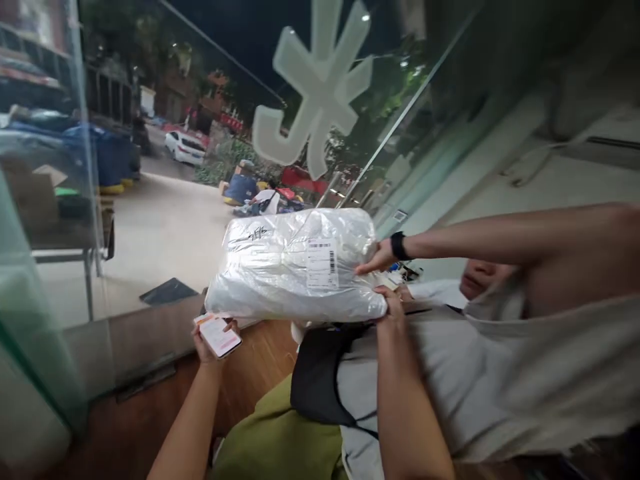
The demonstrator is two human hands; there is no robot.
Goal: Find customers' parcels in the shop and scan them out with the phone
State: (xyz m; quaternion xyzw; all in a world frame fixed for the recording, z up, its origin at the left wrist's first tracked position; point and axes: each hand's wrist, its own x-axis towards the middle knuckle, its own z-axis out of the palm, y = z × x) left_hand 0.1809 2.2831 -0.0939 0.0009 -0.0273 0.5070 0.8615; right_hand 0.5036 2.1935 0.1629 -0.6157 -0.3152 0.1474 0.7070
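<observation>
A large white plastic-wrapped package (270,267) with a printed label (323,263) and black handwriting spans the middle of the view. Its lower right corner is gripped by my right hand (393,305), fingers on top of the wrap. My left hand (204,345) is closed around a smartphone (220,336) with a lit screen, just below the package's lower left corner. Whether the left fingers also bear the package is hidden. Another person's hand (377,257), with a black wristband (399,246), touches the package's right end above my right hand.
A person in a grey shirt (450,373) stands close on the right, beside a black bag (317,373). Ahead is a glass pane with a large white character (320,93). Through it show a white car (185,147), heaped goods and pavement. Brown wood flooring (265,353) lies below.
</observation>
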